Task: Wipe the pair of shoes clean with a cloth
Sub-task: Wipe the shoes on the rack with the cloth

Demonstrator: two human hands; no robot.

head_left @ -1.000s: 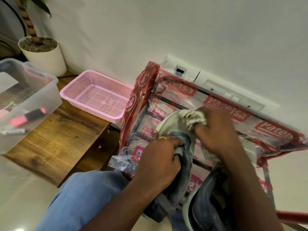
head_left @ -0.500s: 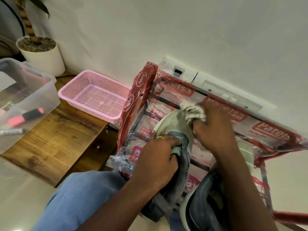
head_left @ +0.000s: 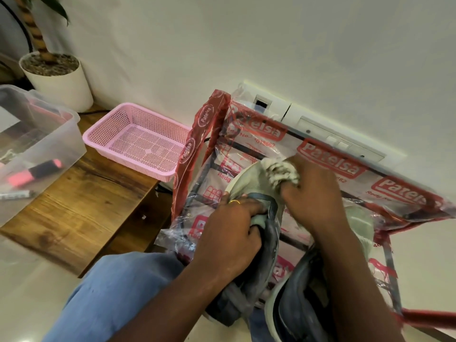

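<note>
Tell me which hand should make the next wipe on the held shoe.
Right. The right hand grips the cloth against the toe of the shoe, while the left hand holds it by its opening.

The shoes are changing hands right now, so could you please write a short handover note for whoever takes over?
Left hand: grips the first shoe at its collar and steadies it.
Right hand: holds the cloth bunched and pressed on that shoe's pale toe.
Second shoe: lies at lower right, partly hidden by the right forearm. Both shoes are over the printed plastic bag.
Done: wiping of the first shoe's toe is under way; how clean it is cannot be told.
Left: probably the rest of the first shoe, then the second shoe.
</note>
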